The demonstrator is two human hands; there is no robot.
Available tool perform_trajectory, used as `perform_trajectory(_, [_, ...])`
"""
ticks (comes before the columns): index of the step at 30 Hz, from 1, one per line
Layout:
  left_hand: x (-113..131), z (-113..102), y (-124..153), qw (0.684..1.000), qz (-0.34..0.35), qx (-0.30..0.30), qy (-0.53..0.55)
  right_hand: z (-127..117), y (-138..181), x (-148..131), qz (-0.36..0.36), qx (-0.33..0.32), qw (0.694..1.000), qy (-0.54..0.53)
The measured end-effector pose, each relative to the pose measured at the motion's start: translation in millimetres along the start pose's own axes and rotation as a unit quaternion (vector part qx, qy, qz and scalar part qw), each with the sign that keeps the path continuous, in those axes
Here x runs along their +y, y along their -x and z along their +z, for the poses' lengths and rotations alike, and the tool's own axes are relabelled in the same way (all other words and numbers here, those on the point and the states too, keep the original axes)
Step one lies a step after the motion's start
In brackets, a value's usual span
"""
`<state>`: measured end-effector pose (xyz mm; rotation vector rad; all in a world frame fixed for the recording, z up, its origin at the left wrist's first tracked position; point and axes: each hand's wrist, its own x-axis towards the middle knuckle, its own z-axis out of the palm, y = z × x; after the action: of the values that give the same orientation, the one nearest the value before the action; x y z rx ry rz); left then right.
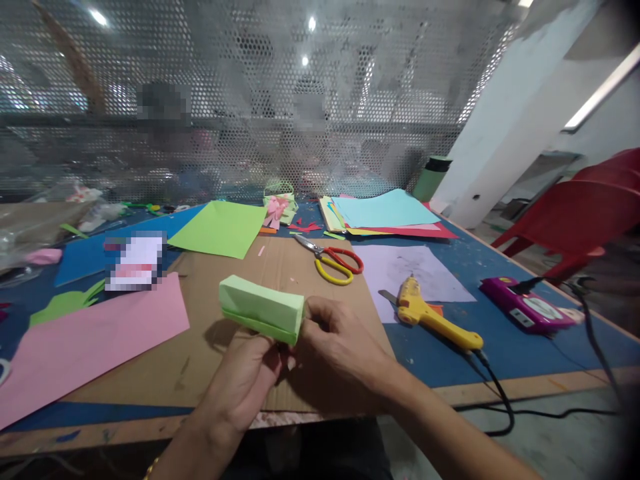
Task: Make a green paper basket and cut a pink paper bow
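Both hands hold a folded light green paper piece [261,308], shaped like a small hollow box, just above a brown cardboard sheet [280,267]. My left hand [245,380] supports it from below with fingers curled under its near edge. My right hand [340,340] pinches its right end with thumb and fingers closed. The paper piece lies lengthwise, pointing left and away from me.
Scissors with red and yellow handles [333,259] lie behind the hands. A yellow glue gun [433,315] with a black cord rests at right, beside a purple device [527,308]. Pink paper [90,337], green paper [220,228], a coloured sheet stack [385,213] and a red chair [580,213] surround the blue table [500,350].
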<state>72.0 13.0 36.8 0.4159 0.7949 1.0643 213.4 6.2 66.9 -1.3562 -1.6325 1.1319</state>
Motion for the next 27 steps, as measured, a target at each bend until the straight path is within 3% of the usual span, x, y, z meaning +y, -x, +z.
perform_trajectory(10, [0, -1, -3, 0.999, 0.026, -0.043, -0.01, 2, 1, -3, 0.004, 0.013, 0.998, -0.065])
perform_trajectory(16, [5, -9, -2, 0.982, -0.009, -0.188, 0.004, -9, -10, 12, 0.015, 0.008, 0.981, -0.192])
perform_trajectory(21, [15, 2, 0, 0.967, 0.064, -0.237, -0.062, -7, -19, 11, 0.034, 0.013, 0.954, -0.298])
perform_trajectory(27, [22, 19, -9, 0.959, 0.121, -0.24, -0.09, 8, -30, 2, 0.032, 0.015, 0.94, -0.34])
